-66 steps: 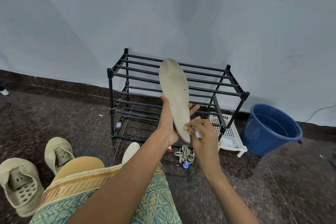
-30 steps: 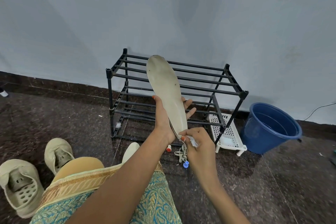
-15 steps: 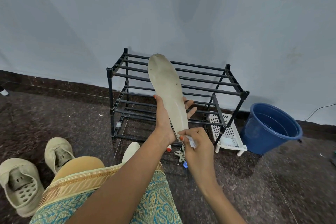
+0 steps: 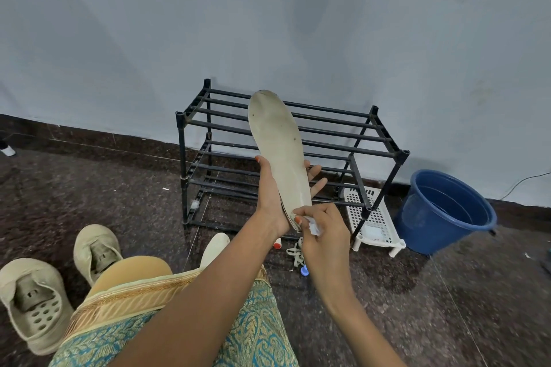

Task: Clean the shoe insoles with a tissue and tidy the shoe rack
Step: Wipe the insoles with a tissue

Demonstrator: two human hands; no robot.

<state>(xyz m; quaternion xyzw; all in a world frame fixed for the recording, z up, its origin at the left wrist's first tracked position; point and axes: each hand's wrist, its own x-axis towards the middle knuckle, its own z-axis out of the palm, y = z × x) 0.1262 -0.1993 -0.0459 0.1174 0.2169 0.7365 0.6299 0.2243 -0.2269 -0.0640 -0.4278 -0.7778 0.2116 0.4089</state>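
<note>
**Tissue pressed to insole heel**

My left hand (image 4: 272, 198) grips a worn beige foam insole (image 4: 275, 140) upright near its heel. My right hand (image 4: 326, 231) pinches a crumpled white tissue (image 4: 313, 227) against that heel. A black metal-bar shoe rack (image 4: 182, 158) stands just beyond both hands.

blue bucket (image 4: 417, 217): upright on floor (image 4: 89, 188), near wall (image 4: 149, 39) | white perforated stand (image 4: 381, 213): just left of bucket | thin cable (image 4: 518, 185): floor's far right edge, by wall
</note>
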